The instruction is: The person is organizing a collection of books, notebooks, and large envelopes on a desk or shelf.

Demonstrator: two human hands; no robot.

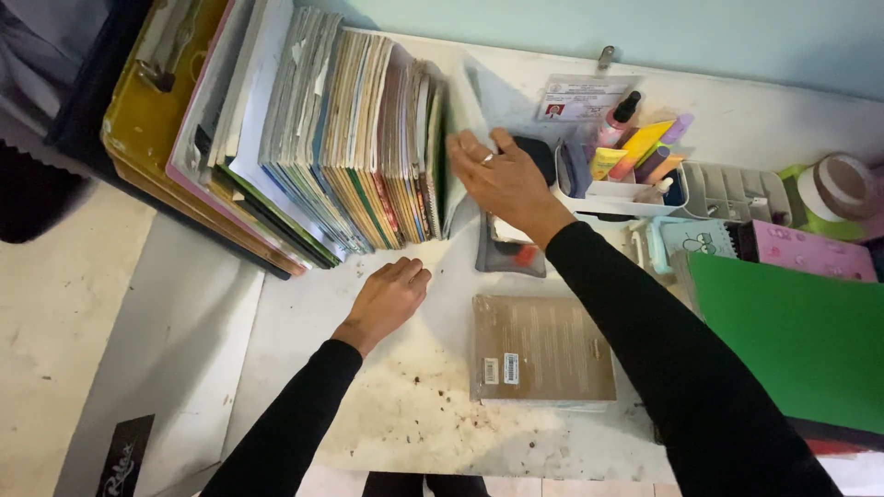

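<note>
A leaning row of books and notebooks (350,138) stands at the back left of a white desk (405,414). My right hand (502,179), a ring on one finger, presses flat against the last white book (460,120) at the row's right end. My left hand (387,299) rests on the desk just below the row, fingers curled, holding nothing. A brown paper-covered book (539,350) lies flat on the desk between my forearms. Both arms wear black sleeves.
A grey pouch (506,253) lies under my right wrist. A white organiser (635,166) holds markers and small bottles, with a card behind it. A green folder (792,331), a pink box (810,250) and a tape roll (833,189) sit at the right. Yellow folders (147,120) bound the row's left.
</note>
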